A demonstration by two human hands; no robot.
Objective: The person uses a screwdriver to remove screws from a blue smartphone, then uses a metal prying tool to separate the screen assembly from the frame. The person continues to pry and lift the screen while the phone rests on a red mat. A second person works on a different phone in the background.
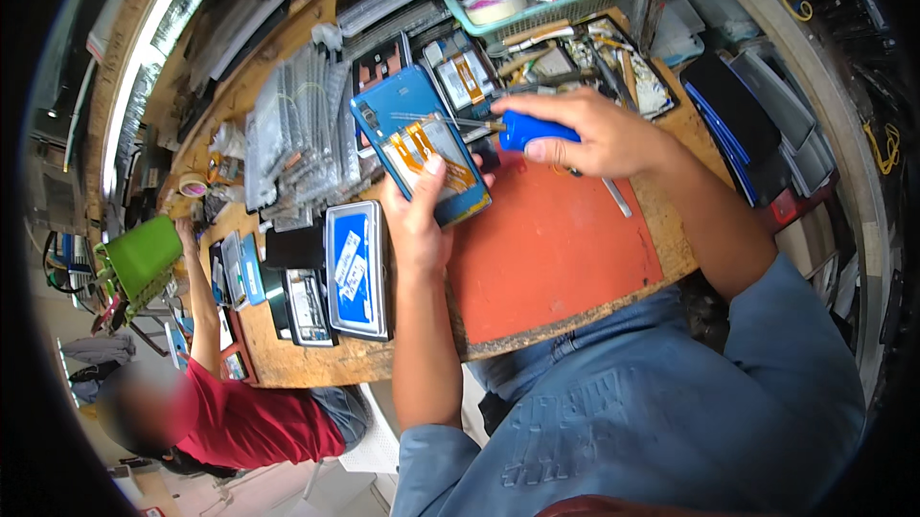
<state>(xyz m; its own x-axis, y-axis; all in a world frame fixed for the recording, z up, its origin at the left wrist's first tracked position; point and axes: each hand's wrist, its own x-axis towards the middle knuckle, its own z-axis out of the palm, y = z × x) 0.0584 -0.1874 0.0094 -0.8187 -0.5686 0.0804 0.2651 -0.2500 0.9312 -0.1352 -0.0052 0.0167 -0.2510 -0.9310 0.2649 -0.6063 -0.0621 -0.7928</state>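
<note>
My left hand [419,215] grips an opened blue tablet [388,100] at its lower part, thumb across the front. Inside the tablet show a silvery battery and orange flex cables [414,145]. My right hand [604,134] is closed around a blue-handled screwdriver [539,130]. Its thin shaft points left over the tablet's upper part and looks smeared by motion; I cannot tell whether the tip touches. Below both hands lies a red-orange work mat [556,249]. A slim metal tool [616,198] rests near the mat's right edge.
A green basket [546,19] of odds and ends stands at the back, beside a tray of small parts [632,67]. Bagged panels [297,124] pile up on the left, above a blue-and-white box [355,268]. A person in a red shirt [249,412] sits at left.
</note>
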